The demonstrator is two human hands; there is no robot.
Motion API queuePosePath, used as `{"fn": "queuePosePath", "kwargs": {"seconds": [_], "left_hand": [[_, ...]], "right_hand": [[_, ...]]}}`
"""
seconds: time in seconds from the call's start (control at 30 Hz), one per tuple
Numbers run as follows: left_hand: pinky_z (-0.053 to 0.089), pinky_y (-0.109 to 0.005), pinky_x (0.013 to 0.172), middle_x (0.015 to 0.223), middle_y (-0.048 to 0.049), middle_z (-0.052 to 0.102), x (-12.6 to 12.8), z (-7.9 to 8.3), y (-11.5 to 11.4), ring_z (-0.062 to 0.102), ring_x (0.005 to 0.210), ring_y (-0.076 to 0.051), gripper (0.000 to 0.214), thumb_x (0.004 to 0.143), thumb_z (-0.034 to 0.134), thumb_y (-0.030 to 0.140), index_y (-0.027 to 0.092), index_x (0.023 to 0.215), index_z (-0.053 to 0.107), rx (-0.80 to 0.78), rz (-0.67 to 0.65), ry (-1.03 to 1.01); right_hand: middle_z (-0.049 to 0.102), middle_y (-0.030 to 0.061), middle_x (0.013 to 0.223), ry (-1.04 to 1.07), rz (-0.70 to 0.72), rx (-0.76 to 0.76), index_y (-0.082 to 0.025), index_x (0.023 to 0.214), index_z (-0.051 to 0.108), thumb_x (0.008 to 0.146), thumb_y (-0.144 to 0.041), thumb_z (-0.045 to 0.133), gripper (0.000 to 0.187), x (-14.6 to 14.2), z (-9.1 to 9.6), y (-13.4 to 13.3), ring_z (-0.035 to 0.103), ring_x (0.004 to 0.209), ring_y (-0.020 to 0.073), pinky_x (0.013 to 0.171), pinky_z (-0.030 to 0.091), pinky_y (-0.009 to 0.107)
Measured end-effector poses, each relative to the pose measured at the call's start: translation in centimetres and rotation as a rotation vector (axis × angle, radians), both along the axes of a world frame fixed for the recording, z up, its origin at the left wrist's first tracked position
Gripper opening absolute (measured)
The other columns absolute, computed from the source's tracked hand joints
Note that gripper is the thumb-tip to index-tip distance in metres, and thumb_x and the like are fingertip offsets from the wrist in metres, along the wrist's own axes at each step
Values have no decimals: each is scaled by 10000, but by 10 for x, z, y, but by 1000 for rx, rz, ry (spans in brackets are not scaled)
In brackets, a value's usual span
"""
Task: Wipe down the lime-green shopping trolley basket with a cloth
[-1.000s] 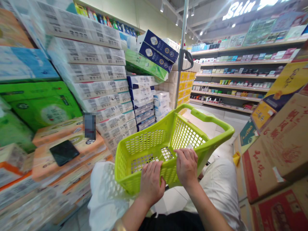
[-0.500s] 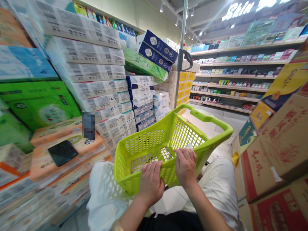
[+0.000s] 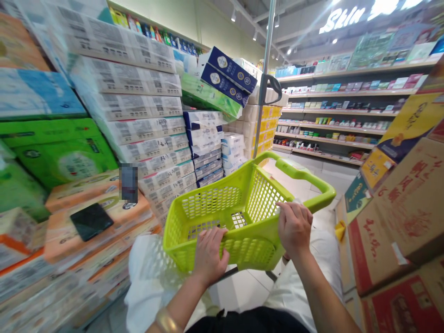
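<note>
A lime-green plastic shopping cart (image 3: 256,252) stands tilted between my knees, its perforated basket holding nothing that I can make out. My left hand (image 3: 210,252) curls over the near rim, fingers inside and thumb outside. Farther right along the same rim, my right hand (image 3: 294,226) is closed over the edge, close to the push handle (image 3: 312,178). A small white scrap (image 3: 297,201), perhaps tissue, shows at the right hand's knuckles; how it is held is hidden. Part of the cart's dark frame (image 3: 225,274) shows beneath the basket.
Wrapped tissue packs (image 3: 145,108) rise in stacks at the left. A dark tablet-like slab (image 3: 92,222) lies on orange packs beside a blurred-out patch. Cardboard boxes (image 3: 391,222) crowd the right side. A metal pole (image 3: 265,60) stands behind the cart; stocked shelves (image 3: 347,111) are beyond.
My right hand has slid right along the rim toward the handle, the white scrap moving with it. My left hand has shifted slightly left. The cart has tilted or turned slightly.
</note>
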State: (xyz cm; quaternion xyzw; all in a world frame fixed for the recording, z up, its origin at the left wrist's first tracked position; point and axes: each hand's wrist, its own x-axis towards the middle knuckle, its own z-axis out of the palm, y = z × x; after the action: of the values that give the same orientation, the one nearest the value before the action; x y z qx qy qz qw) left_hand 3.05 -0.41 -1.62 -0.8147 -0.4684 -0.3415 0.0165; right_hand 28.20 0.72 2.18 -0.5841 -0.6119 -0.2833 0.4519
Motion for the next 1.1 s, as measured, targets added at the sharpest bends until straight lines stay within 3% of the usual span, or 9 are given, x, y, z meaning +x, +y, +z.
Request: {"fn": "queuePosePath", "kwargs": {"seconds": [0.2,0.3,0.4,0.53,0.63,0.8,1.0,1.1], "left_hand": [[394,-404,852,875,-27,637,-16,9,19,583,855,-216,256,700,479,170,216,941,550,-65,-2,-18],[402,-419,829,798,-25,617,-17,14,26,573,807,-221,121,744,470,201,210,845,536,-92,100,26],[389,-469,901,900,-69,634,-4,21,27,571,911,-260,202,750,496,220,195,943,554,-34,166,61],[348,-481,1023,1265,-143,545,38,28,16,468,1199,-290,581,733,507,178,153,1304,405,7,-59,37],[348,-504,1034,1276,-146,514,67,29,8,458,1191,-305,693,690,548,223,157,1347,339,-52,-290,48],[372,-495,1001,1156,-107,529,74,24,8,474,1090,-288,616,665,499,142,195,1269,391,-117,-235,-42],[341,-484,1011,1180,-94,498,69,23,4,446,1094,-283,636,685,514,156,219,1298,358,-137,-273,-64],[329,-492,1010,1183,-104,489,72,20,1,436,1098,-294,652,676,521,164,208,1304,349,-125,-260,-58]], "right_hand": [[642,56,919,12,-2,13,-213,982,675,907,-153,461,235,-12,3,-8,530,959,222,959,342,376],[641,52,935,24,27,-12,-224,982,670,901,-150,459,238,-24,4,-15,526,966,222,980,316,380],[647,46,942,34,52,-43,-232,988,665,895,-144,465,238,-34,7,-20,532,967,220,978,298,378],[662,41,934,50,72,-97,-232,977,669,890,-131,482,230,-48,11,-23,544,944,210,929,301,364],[671,33,930,48,99,-126,-234,955,673,885,-134,500,212,-59,11,-25,549,937,204,922,300,356],[671,34,934,24,127,-102,-231,977,679,905,-151,488,219,-50,16,-30,555,941,201,932,319,351],[651,67,911,90,-101,92,-196,963,694,913,-177,469,231,2,34,-33,539,915,225,917,345,386],[647,60,888,86,-88,94,-201,948,696,912,-173,472,229,-8,31,-33,537,899,221,931,343,394]]}}
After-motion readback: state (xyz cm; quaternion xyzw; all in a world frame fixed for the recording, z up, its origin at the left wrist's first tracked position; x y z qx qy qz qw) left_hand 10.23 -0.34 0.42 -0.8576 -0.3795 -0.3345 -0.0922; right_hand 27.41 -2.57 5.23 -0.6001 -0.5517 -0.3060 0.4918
